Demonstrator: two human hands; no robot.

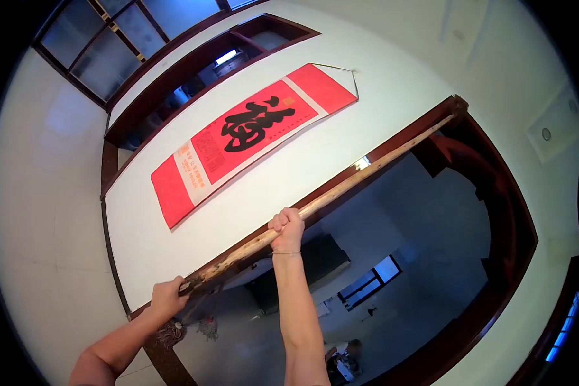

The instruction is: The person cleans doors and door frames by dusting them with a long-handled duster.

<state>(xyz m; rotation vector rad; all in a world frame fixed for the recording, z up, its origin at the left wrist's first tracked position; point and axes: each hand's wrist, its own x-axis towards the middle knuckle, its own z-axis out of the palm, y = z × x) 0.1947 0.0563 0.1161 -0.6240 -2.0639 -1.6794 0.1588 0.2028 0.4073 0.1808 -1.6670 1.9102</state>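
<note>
A long pale wooden pole runs slantwise across the view, from lower left to upper right. My left hand is closed around its darker, rough lower end. Farther up, my right hand wraps round the pole in a fist, with a thin bracelet on the wrist. The pole's thin far end lies in front of the upper corner of a dark wooden frame; whether they touch I cannot tell. Beyond the pole, a red hanging scroll with a large black character hangs on the white wall.
Grey stringy tufts show below my left hand. Through the arched opening are a dark panel, a small window and a person low in view. A shelf niche is set beyond the scroll.
</note>
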